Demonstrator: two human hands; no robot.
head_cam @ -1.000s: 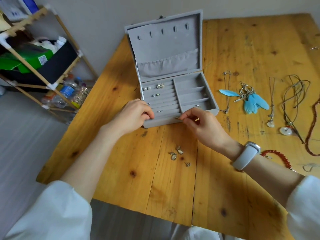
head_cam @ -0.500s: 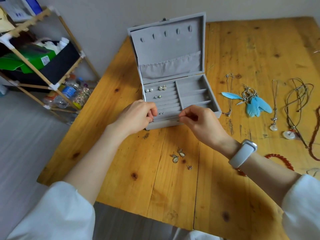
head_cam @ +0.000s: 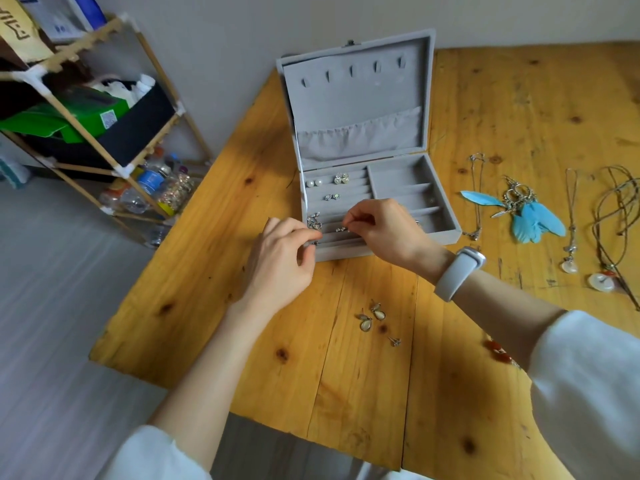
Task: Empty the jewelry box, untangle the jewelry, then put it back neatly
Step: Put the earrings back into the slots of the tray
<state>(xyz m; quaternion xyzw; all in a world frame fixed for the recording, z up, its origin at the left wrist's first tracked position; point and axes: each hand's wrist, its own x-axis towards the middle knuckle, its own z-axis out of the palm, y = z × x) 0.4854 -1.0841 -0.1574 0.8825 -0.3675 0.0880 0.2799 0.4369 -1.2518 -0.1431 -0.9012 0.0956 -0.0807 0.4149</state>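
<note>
Right hand (head_cam: 388,230), wearing a pale wristband (head_cam: 459,271), is hovering over the front slotted rows of the grey jewelry box (head_cam: 360,109); thumb and forefinger are pinching together at a small silver stud (head_cam: 341,229) sitting on a ring-roll row. Whether the stud is actually gripped or only touched: cannot tell. Left hand (head_cam: 284,261) is resting at the box's front left corner, fingers curling inward, tips closing on a tiny metal piece at the box edge; too small to identify.

Jewelry box is standing open on the wooden surface (head_cam: 207,289), lid upright with hooks and an elastic pocket. Inside, left section: pearl studs (head_cam: 314,182) and crystal studs (head_cam: 341,178) sitting in the back row, one small silver pair (head_cam: 331,197) in the next row, a silver cluster (head_cam: 314,220) at the left end of a nearer row. Right-hand compartments are showing mostly bare grey lining.

On the surface nearer the person: two teardrop earrings (head_cam: 370,315) and one small stud (head_cam: 394,340) lying close together. To the right of the box, well apart from it: a thin chain necklace (head_cam: 477,195), blue feather earrings (head_cam: 530,216), a pendant necklace (head_cam: 569,261), a brown cord necklace with a white disc (head_cam: 601,281). Red beads (head_cam: 498,353) are peeking out beside the right forearm.

A wooden shelf (head_cam: 86,109) with bottles is standing left of the surface.
</note>
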